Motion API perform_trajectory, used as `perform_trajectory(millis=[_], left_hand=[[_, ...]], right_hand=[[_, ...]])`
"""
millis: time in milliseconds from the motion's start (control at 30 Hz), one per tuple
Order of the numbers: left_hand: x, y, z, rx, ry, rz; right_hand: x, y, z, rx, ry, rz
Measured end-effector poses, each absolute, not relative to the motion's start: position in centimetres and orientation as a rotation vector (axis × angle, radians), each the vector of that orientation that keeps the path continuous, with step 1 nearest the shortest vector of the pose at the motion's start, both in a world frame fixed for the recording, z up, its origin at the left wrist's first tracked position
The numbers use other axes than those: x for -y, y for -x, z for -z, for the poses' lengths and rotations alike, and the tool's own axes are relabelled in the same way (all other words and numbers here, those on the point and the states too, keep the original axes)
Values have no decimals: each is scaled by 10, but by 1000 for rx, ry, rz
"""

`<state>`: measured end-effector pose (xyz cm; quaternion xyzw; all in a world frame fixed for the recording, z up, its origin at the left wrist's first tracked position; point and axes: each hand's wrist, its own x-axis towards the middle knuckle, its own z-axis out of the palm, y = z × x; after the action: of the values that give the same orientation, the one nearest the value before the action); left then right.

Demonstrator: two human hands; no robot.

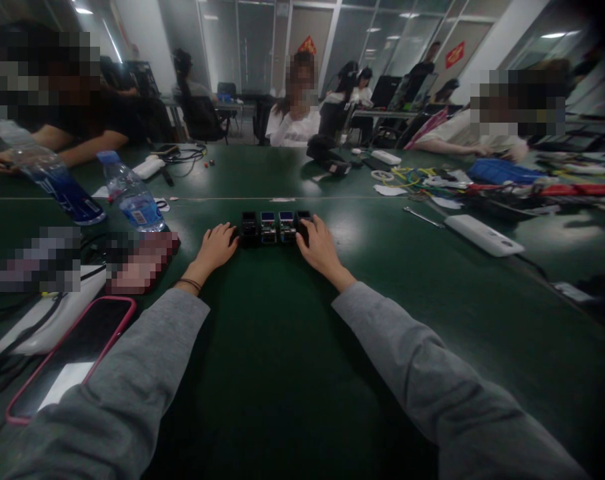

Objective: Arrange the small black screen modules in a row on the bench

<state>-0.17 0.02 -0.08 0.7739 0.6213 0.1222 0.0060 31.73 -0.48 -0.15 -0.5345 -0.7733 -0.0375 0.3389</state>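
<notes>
A short row of small items stands on the green table in front of me. Two small circuit boards with screens, a left board (268,227) and a right board (286,227), sit between a black box (249,228) on the left and another black box (303,215) on the right. My left hand (217,245) lies palm down just left of the row, fingers stretched out beside the left box. At the other end my right hand (321,247) has its fingers spread against the right box and partly covers it. Whether it grips the box is hard to see.
Left of me are a pink-rimmed phone (77,353), a white device (47,320), cables and two water bottles, the nearer bottle (135,200) capped in blue. To the right lie a white power strip (482,235), a wrench (422,217) and tangled wires (412,177). Several people sit around.
</notes>
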Motion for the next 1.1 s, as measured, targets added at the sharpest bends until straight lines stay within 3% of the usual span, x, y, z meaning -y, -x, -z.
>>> perform_trajectory(millis=[467, 933, 1100], left_hand=[[-1, 2, 2, -1948, -2420, -387], [0, 2, 1, -1944, -2420, -395], [0, 2, 1, -1939, -2414, -385]], right_hand=[[4, -317, 1, 1992, 1382, 24], [-15, -332, 9, 1549, 1379, -51], [-10, -331, 4, 1687, 1351, -88]])
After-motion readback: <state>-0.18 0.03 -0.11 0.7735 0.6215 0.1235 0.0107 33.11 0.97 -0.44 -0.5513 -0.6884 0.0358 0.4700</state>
